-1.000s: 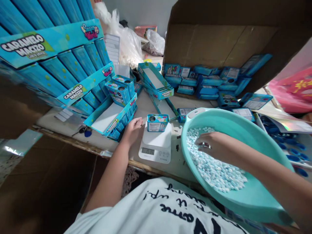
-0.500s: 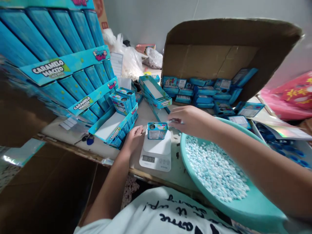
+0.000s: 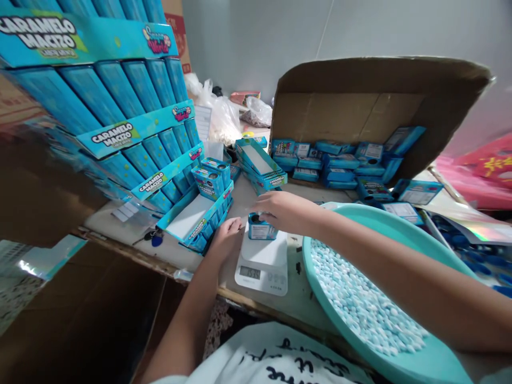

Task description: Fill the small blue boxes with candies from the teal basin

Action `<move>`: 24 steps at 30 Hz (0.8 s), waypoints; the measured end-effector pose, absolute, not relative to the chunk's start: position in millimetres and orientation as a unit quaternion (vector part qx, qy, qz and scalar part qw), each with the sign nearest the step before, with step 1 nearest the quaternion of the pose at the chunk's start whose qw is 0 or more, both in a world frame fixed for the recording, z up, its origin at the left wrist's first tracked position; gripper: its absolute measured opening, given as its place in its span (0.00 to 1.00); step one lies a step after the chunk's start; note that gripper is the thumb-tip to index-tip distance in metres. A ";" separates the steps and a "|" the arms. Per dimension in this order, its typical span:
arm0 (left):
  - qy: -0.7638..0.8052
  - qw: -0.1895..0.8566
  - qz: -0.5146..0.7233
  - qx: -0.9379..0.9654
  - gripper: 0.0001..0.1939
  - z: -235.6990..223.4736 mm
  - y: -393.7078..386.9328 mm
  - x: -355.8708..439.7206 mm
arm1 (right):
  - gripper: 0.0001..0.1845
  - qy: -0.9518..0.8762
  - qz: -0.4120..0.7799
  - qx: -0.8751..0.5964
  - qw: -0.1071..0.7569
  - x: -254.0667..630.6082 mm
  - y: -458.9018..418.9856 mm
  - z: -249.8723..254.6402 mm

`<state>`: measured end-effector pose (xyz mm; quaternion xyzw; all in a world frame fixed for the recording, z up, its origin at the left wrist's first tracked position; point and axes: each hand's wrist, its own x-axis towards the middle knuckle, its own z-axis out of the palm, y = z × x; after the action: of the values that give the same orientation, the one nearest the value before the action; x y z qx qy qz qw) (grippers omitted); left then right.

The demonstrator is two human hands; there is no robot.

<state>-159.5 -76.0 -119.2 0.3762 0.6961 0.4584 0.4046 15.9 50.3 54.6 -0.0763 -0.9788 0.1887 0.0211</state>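
Observation:
A small blue candy box (image 3: 261, 230) stands on a white digital scale (image 3: 263, 260) at the table's front edge. My right hand (image 3: 280, 210) hovers right over the box's top, fingers bunched at its opening; whatever they pinch is too small to make out. My left hand (image 3: 228, 233) rests curled on the table just left of the scale, touching the open blue tray (image 3: 192, 217). A teal basin (image 3: 400, 229) full of small white and pale blue candies (image 3: 360, 304) sits under my right forearm.
Tall blue "Caramelo Macizo" display cartons (image 3: 120, 106) stack at the left. A cardboard box (image 3: 360, 112) on its side holds several small blue boxes. Stacked blue trays (image 3: 260, 165), plastic bags (image 3: 224, 114) and keys (image 3: 152, 236) lie on the table.
My right hand left the basin's candies, swung left and now sits over the box on the scale. The view tilted up; my left hand stayed beside the scale.

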 end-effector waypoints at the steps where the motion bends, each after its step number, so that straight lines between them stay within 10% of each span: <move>1: 0.696 0.405 0.457 0.379 0.29 -118.0 -76.1 -159.4 | 0.18 -0.978 0.190 -0.080 0.028 16.8 50.0 55.2; 24: 0.687 0.405 0.457 0.393 0.29 -114.5 -76.4 -159.5 | 0.10 -0.994 0.087 -0.067 0.017 27.3 47.6 67.9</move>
<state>-159.5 -76.4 -114.5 0.3933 0.6871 0.4571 0.4053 27.3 47.6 67.9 -0.0670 -0.9938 0.0871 0.0172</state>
